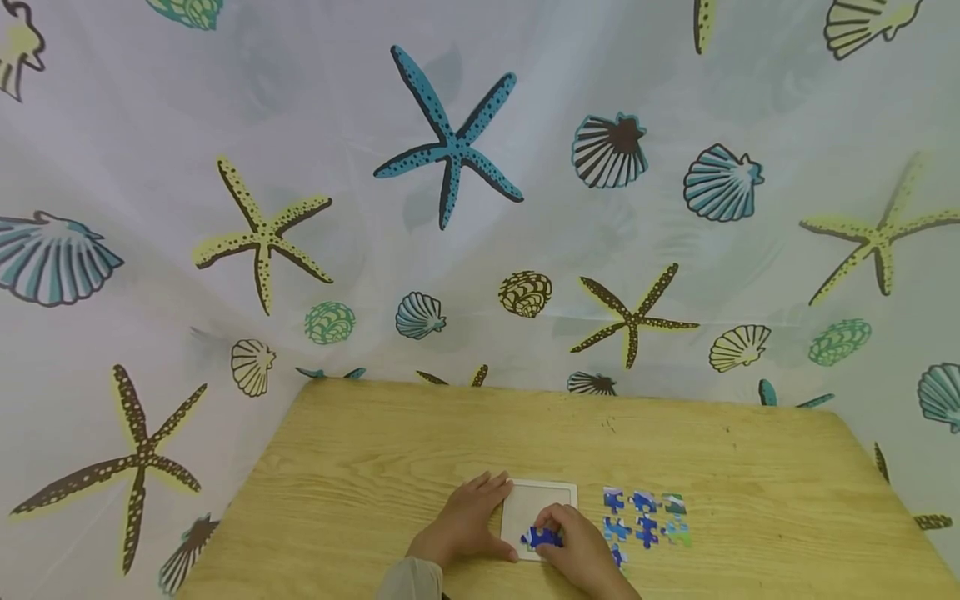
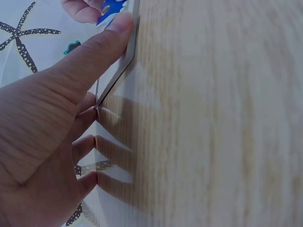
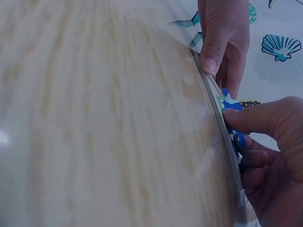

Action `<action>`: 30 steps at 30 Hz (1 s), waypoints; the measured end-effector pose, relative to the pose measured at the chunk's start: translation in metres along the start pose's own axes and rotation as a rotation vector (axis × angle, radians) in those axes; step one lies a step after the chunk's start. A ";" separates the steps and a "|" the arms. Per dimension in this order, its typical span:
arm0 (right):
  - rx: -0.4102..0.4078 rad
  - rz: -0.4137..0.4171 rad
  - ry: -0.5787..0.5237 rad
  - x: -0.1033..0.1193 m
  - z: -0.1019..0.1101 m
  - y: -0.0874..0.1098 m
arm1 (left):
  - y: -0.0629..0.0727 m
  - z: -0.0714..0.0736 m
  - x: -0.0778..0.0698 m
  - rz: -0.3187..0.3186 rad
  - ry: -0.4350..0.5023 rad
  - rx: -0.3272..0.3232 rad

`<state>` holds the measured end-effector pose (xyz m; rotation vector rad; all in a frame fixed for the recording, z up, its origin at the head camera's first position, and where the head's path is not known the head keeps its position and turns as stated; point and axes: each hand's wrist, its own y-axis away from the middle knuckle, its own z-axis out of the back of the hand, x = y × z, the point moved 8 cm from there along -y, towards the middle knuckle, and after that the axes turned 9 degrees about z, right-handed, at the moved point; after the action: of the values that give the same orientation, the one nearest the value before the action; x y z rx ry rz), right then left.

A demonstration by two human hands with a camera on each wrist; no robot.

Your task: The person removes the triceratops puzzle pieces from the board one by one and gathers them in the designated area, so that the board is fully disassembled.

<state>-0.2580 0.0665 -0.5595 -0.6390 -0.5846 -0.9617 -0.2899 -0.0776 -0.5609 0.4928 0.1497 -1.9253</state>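
Note:
A small white puzzle tray with a raised border lies on the table. My left hand rests at its left side with the fingers spread. In the left wrist view the left thumb presses on the tray's near edge. Blue jigsaw pieces sit along the tray's near side. My right hand reaches over the near right corner and pinches a blue puzzle piece there between thumb and fingers. The right fingers partly hide that piece.
Several loose jigsaw pieces, blue, white and green, lie in rough rows right of the tray. The wooden table ends at a white curtain printed with starfish and shells, which hangs behind and at both sides.

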 end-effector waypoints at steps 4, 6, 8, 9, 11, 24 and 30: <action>-0.007 -0.001 -0.046 0.000 0.001 -0.001 | -0.001 0.001 0.000 -0.002 0.002 0.001; -0.010 -0.009 -0.067 0.000 0.002 -0.001 | -0.002 0.002 0.000 -0.001 -0.005 0.003; -0.014 -0.021 -0.086 -0.001 0.002 -0.001 | -0.002 0.002 0.000 0.000 -0.010 0.003; -0.016 -0.027 -0.093 -0.002 0.002 -0.001 | -0.002 0.002 0.000 0.001 -0.011 0.003; -0.021 -0.036 -0.106 -0.003 0.002 0.000 | -0.003 0.002 0.000 0.002 -0.022 0.002; -0.053 -0.089 -0.267 -0.013 0.014 0.006 | -0.003 0.000 -0.001 0.010 -0.051 0.009; -0.067 -0.154 -0.321 -0.024 0.025 0.016 | 0.000 0.001 -0.002 0.014 -0.041 0.012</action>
<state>-0.2587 0.1044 -0.5633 -0.8248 -0.8986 -1.0331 -0.2898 -0.0758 -0.5594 0.4611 0.1073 -1.9222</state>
